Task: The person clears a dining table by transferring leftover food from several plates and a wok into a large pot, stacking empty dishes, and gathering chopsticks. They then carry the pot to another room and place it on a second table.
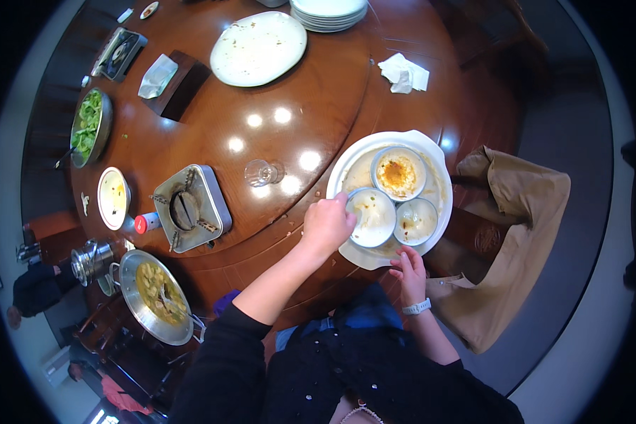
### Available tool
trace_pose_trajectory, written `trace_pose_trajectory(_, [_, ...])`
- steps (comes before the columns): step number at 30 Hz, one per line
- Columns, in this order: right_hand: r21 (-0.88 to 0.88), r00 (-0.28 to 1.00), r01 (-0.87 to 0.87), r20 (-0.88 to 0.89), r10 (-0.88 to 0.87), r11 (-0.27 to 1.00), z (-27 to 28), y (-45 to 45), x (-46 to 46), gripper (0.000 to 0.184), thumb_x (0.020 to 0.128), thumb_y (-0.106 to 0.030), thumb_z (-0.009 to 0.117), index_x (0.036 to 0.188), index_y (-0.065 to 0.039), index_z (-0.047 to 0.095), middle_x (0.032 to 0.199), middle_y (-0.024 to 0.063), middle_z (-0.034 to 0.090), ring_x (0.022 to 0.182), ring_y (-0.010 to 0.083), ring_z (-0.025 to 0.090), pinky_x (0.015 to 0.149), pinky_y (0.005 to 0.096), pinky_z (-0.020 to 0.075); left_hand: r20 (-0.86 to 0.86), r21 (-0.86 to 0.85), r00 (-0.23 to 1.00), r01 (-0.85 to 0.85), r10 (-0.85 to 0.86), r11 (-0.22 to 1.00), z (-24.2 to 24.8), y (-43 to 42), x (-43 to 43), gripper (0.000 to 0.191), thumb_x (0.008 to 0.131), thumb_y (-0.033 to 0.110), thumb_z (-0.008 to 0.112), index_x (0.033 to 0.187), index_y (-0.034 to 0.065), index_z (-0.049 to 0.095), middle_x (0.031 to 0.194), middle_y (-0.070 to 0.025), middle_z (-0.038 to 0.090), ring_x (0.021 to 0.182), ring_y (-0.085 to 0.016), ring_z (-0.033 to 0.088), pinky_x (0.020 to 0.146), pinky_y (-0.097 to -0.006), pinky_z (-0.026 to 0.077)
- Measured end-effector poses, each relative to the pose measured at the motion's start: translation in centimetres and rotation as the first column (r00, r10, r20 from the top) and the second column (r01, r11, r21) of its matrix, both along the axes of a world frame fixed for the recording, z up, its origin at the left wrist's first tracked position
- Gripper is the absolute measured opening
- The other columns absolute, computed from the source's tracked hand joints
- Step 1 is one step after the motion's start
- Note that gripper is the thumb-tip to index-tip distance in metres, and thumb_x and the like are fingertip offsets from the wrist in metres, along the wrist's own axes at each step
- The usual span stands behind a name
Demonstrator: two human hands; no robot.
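Observation:
A large white serving dish (389,138) with smeared residue rests at the table's edge, holding three small round bowls. The upper bowl (398,173) has orange residue. My left hand (328,225) grips the rim of the left bowl (372,218), fingers partly hidden. The third bowl (416,221) sits to its right with a few food scraps. Just below that bowl, at the near rim of the dish, my right hand (409,271) has its fingers apart and holds nothing; a pale band is on its wrist.
Left stand a portable gas stove (220,201), a pan of soup (132,312) and a stained bowl (103,199). A small glass (259,173), an oval plate (259,50), stacked plates (331,24) and crumpled tissues (405,74) lie farther away. A cloth-draped chair (530,233) stands right.

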State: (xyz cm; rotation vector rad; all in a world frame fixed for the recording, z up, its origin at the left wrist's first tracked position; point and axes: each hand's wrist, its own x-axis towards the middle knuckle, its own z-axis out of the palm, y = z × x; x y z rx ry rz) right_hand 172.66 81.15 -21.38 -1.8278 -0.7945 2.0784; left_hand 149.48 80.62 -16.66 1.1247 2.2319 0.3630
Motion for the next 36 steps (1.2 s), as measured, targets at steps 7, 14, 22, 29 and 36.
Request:
trace_pose_trajectory(7, [0.067,1.0,-0.021,-0.004,0.022,0.998,0.1,0.7,-0.7,0.031,0.092,-0.019,0.047,0.118,-0.005,0.045,0.109,0.0065,0.052,0.083,0.0103,0.054,0.064,0.0216,0.0469,0.007,-0.054,1.0,0.018,-0.018,0.998,-0.5,0.2,0.8,0.019,0.066,0.01,0.054,0.079,-0.002,0.058,0.064,-0.0234,0.059,0.062,-0.037,0.06,0.063,-0.0449,0.05])
trace_pose_trajectory(14, [0.085,0.999,-0.049,0.0,0.049,0.995,0.5,1.1,-1.4,0.032,0.091,-0.021,0.047,0.118,-0.003,0.046,0.11,0.0072,0.052,0.087,0.0121,0.054,0.067,0.0224,0.0463,0.148,0.014,0.988,-0.051,0.049,0.999,-1.5,-0.3,-0.8,0.026,0.072,0.018,0.058,0.089,-0.0018,0.06,0.068,-0.0205,0.061,0.065,-0.037,0.061,0.066,-0.0434,0.05])
trace_pose_trajectory(22, [0.368,1.0,-0.023,0.003,0.024,0.93,2.2,3.6,-2.8,0.022,0.091,-0.014,0.047,0.11,-0.003,0.05,0.103,0.0045,0.056,0.081,0.0093,0.054,0.064,0.0199,0.046,-0.316,-0.148,0.915,-0.308,0.25,0.94,-4.8,-10.9,-5.4,0.063,0.08,0.028,0.057,0.125,-0.0071,0.032,0.133,-0.0278,0.028,0.124,-0.04,0.028,0.098,-0.0435,0.033])
trace_pose_trajectory(29, [0.517,0.987,-0.09,-0.067,0.144,0.851,4.1,8.0,-7.0,0.024,0.09,-0.012,0.047,0.111,-0.001,0.049,0.106,0.0067,0.055,0.084,0.0102,0.054,0.067,0.0213,0.0459,-0.306,-0.242,0.944,-0.204,0.125,0.949,-6.9,-15.0,-6.0,0.073,0.084,0.037,0.049,0.132,-0.0103,0.021,0.141,-0.026,0.014,0.133,-0.036,0.012,0.105,-0.0432,0.02])
trace_pose_trajectory(36, [0.585,0.945,-0.182,-0.117,0.305,0.79,4.9,10.0,-12.2,0.027,0.089,-0.01,0.048,0.114,-0.001,0.047,0.109,0.0083,0.053,0.088,0.0119,0.054,0.07,0.0226,0.0459,-0.313,-0.225,0.943,-0.194,0.118,0.955,-6.6,-18.0,-7.1,0.072,0.085,0.039,0.048,0.131,-0.0111,0.023,0.141,-0.0258,0.014,0.132,-0.036,0.014,0.106,-0.042,0.019])
